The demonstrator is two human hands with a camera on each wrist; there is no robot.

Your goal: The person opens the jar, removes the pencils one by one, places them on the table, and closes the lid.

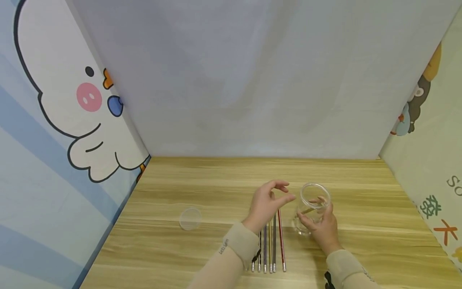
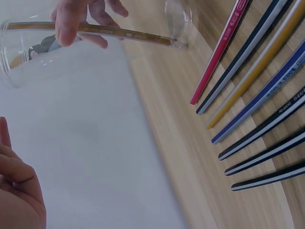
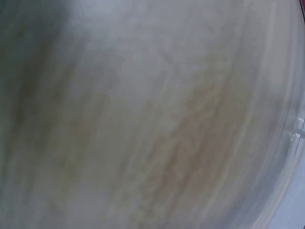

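Observation:
My right hand (image 1: 326, 233) grips a clear jar (image 1: 317, 216) round its side, the thumb in front and the fingers behind. One gold-brown pencil (image 2: 133, 34) lies slanted inside it, seen through the wall in the left wrist view. Left of the jar's rim, my left hand (image 1: 265, 206) is held in the air with thumb and fingers apart and nothing between them. Under that wrist several pencils lie side by side on the table, among them a red pencil (image 2: 217, 55), a yellow pencil (image 2: 257, 67) and a blue pencil (image 2: 257, 105). Blurred jar wall fills the right wrist view.
A round translucent lid (image 1: 190, 218) lies flat on the wooden table (image 1: 162, 257), left of the pencils. A pale wall sheet (image 1: 231, 100) rises along the table's back edge. Printed cartoon panels stand at the left and right sides.

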